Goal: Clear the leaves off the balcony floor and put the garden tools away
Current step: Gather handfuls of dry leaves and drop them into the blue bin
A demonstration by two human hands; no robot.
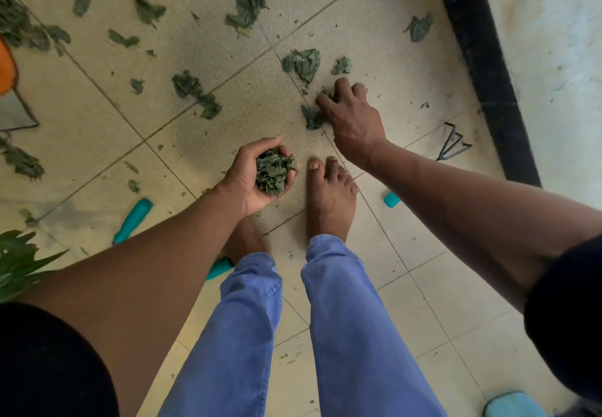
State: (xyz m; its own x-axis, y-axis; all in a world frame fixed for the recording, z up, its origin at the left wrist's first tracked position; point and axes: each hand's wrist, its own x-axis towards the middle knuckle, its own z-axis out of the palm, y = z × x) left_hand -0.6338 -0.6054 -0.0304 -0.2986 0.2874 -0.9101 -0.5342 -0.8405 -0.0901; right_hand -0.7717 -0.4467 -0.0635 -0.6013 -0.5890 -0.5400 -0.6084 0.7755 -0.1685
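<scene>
Seen from above, a barefoot person in blue trousers bends over a tiled floor [97, 129]. The left hand [257, 177], palm up, cups a clump of leaves [274, 172] with curled fingers. The right hand [350, 116] reaches forward, fingers bent down onto a small leaf pile [312, 118]. More leaves [195, 94] lie scattered ahead. A teal handle [133, 221] lies by the left arm; a black rake head [452, 146] lies near the wall.
</scene>
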